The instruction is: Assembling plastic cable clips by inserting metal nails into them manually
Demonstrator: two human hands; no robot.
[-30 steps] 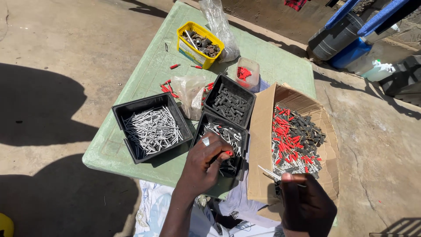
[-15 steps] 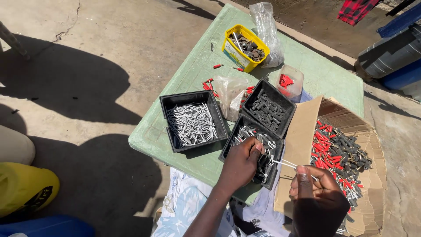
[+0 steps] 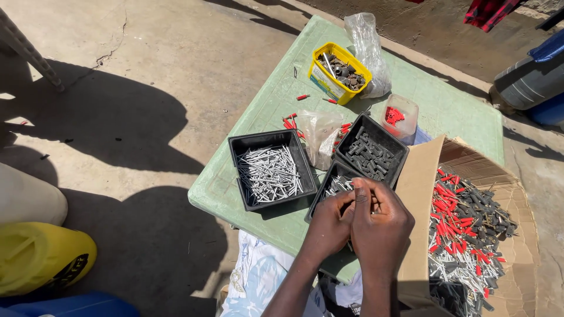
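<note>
My left hand (image 3: 326,228) and my right hand (image 3: 382,226) meet fingertip to fingertip over the front black tray (image 3: 336,186) of silver screws, mostly covering it. Both sets of fingers are curled inward. What lies between them is hidden, though the right hand carried thin silver screws a moment ago. To the left is a black tray of silver nails (image 3: 269,174). Behind is a black tray of grey plugs (image 3: 370,154). An open cardboard box (image 3: 418,194) at my right holds mixed red plugs, grey plugs and screws (image 3: 470,226).
On the green plastic table (image 3: 258,111) stand a yellow tub of dark hardware (image 3: 339,73), a clear bag (image 3: 367,44), a clear cup with red plugs (image 3: 399,116) and loose red plugs (image 3: 289,123). A yellow can (image 3: 41,258) sits at the lower left, with barrels (image 3: 537,76) at the upper right.
My right hand came up from beside the box with the screws and joined my left hand over the front tray. The camera has shifted left and closer.
</note>
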